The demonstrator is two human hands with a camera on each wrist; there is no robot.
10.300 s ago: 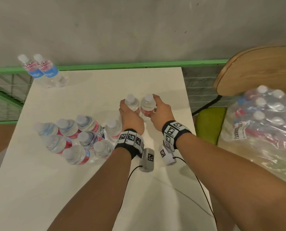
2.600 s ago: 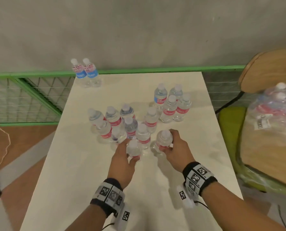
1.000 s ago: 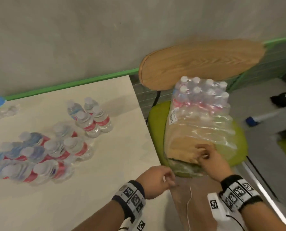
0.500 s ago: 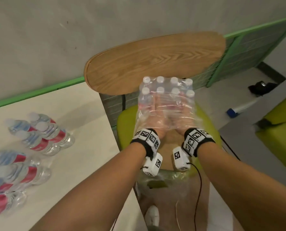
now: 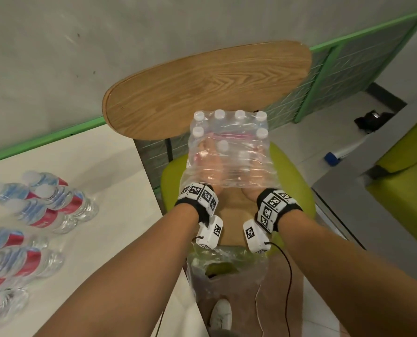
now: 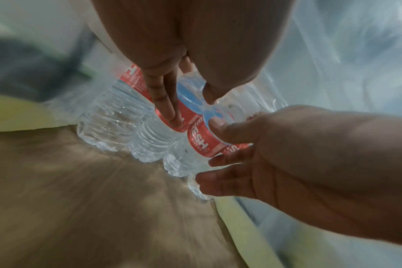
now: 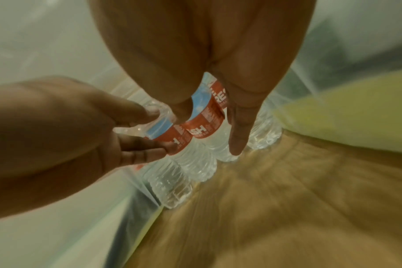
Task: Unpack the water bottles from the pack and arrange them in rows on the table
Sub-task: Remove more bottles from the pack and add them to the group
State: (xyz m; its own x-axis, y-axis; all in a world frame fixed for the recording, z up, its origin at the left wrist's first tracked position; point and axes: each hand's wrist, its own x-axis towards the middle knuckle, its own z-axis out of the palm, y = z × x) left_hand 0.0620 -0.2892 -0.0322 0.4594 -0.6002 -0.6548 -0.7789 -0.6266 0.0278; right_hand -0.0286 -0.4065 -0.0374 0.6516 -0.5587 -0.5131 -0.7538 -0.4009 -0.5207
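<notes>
The pack of water bottles [image 5: 229, 147], white caps under loose clear wrap, stands on a cardboard tray [image 5: 234, 210] on a green chair seat. Both hands reach inside the wrap. My left hand [image 5: 208, 156] grips one red-and-blue-labelled bottle [image 6: 188, 96] between thumb and fingers. My right hand [image 5: 250, 164] grips the neighbouring bottle [image 7: 209, 116] the same way. In the left wrist view the right hand [image 6: 213, 145] holds its bottle by the red label. In the right wrist view the left hand [image 7: 154, 132] is wrapped round its bottle. Unpacked bottles [image 5: 44, 210] stand grouped on the white table [image 5: 110, 186] at the left.
The chair's wooden back [image 5: 202, 88] rises just behind the pack, and its green seat [image 5: 292, 186] sits against the table's right edge. A second green seat [image 5: 409, 171] is at the far right. A blue-capped item [image 5: 331, 158] and a black object [image 5: 370, 120] lie on the floor.
Both hands have pushed deeper into the wrap and closed round bottles. The two middle caps of the near row have left their places; one now sits nearer to me.
</notes>
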